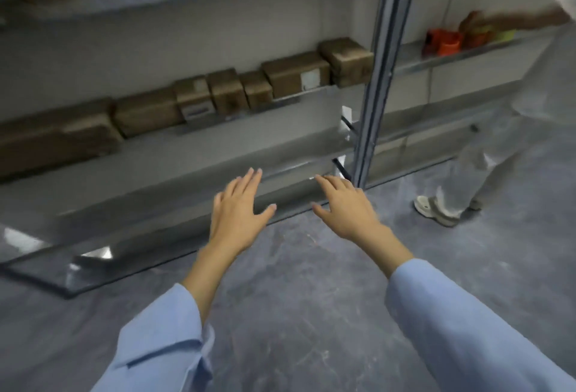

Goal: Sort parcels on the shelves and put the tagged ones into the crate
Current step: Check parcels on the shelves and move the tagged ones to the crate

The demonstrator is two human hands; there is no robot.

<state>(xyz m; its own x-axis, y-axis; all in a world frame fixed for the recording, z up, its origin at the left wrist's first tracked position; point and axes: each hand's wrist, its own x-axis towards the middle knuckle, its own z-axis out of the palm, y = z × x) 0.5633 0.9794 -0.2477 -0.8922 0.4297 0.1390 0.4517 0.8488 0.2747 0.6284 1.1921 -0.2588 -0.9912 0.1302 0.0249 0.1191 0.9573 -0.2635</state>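
Reaching out, the person's left hand (pixel 238 210) and right hand (pixel 347 209) hover spread, empty — best to flank the white-labelled parcel (pixel 291 75) at twelve o'clock evenly.

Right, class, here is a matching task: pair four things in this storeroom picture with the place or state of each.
Things
1. brown cardboard parcel with a white label
2. orange item
3. white shoe
4. left hand

Places or states
A. on the grey floor
B. open, fingers spread, holding nothing
C. on the shelf left of the grey metal upright
D. on the shelf right of that upright

Pairs: 1-C, 2-D, 3-A, 4-B.
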